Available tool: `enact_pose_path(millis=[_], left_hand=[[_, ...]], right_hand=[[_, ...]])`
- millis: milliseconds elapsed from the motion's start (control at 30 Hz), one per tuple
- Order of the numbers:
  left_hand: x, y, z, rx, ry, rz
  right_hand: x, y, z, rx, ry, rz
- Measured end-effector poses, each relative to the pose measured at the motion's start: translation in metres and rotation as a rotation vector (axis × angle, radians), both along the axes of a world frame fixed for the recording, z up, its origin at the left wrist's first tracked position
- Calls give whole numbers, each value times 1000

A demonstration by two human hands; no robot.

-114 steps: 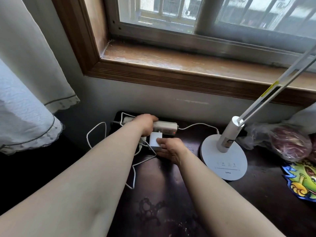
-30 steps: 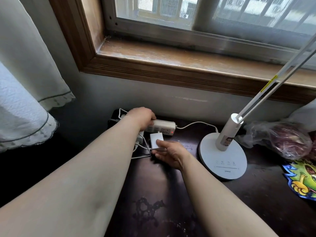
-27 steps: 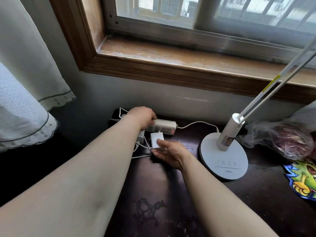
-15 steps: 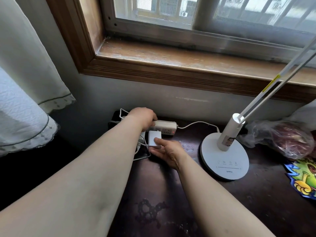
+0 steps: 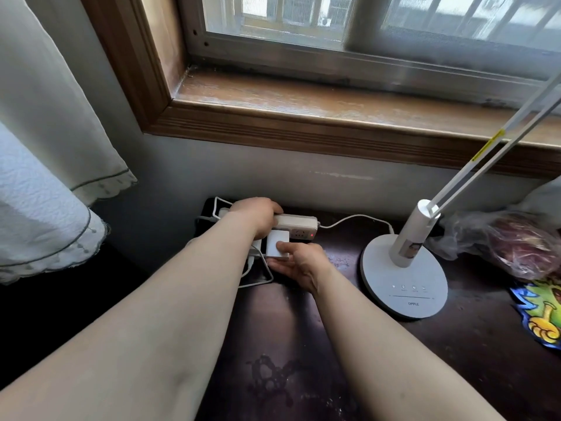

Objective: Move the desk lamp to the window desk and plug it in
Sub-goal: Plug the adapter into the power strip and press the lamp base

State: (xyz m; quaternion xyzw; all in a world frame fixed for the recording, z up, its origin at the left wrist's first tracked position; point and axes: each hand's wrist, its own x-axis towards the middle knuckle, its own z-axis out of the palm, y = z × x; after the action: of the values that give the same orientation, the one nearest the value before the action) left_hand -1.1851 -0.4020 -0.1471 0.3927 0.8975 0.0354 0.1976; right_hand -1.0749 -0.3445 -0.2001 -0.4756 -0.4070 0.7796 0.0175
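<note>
The white desk lamp (image 5: 405, 276) stands on the dark desk (image 5: 303, 344) under the window, its round base at the right and its thin arm slanting up to the right. Its white cable (image 5: 355, 220) runs left along the wall. A white power strip (image 5: 299, 227) with a red light lies at the back of the desk. My left hand (image 5: 256, 217) grips the strip's left part. My right hand (image 5: 299, 262) pinches the square white plug adapter (image 5: 277, 245) and presses it against the strip's front side.
A wooden window sill (image 5: 334, 98) overhangs the wall behind the desk. White curtains (image 5: 45, 147) hang at the left. A clear plastic bag (image 5: 513, 241) with something red and a colourful sticker (image 5: 543, 314) lie at the right. Loose white cord (image 5: 258, 278) curls beside the adapter.
My right hand has pushed the adapter a little back, up against the power strip. My left hand stays on the strip. The loose cord at the left has been gathered closer since the earliest frame.
</note>
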Motion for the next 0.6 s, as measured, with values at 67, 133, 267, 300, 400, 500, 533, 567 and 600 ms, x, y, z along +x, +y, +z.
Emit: enact_pose_path(millis=[67,133,267,300,400,500,533,567,600], left_hand=[[0,0,-2,23,-47,26],[-3,1,-5,43,-96,42],[-5,2,-13,79,-154,90],[-4,2,-15,91,-159,96],[-4,2,-18,126,-174,111],[-4,2,-18,134,-162,110],[-4,2,-18,138,-160,110],[-4,3,-18,140,-158,109],[-3,3,-18,141,-155,108]], right_hand=[[-1,-1,1,0,-10,-7],[-3,-1,1,4,-26,-6],[-4,0,4,26,-63,26],[-5,0,5,30,-69,32],[-5,2,8,45,-78,47],[-6,2,8,54,-87,36],[-7,2,8,51,-87,31],[-7,2,8,47,-87,25],[-8,2,8,39,-88,17]])
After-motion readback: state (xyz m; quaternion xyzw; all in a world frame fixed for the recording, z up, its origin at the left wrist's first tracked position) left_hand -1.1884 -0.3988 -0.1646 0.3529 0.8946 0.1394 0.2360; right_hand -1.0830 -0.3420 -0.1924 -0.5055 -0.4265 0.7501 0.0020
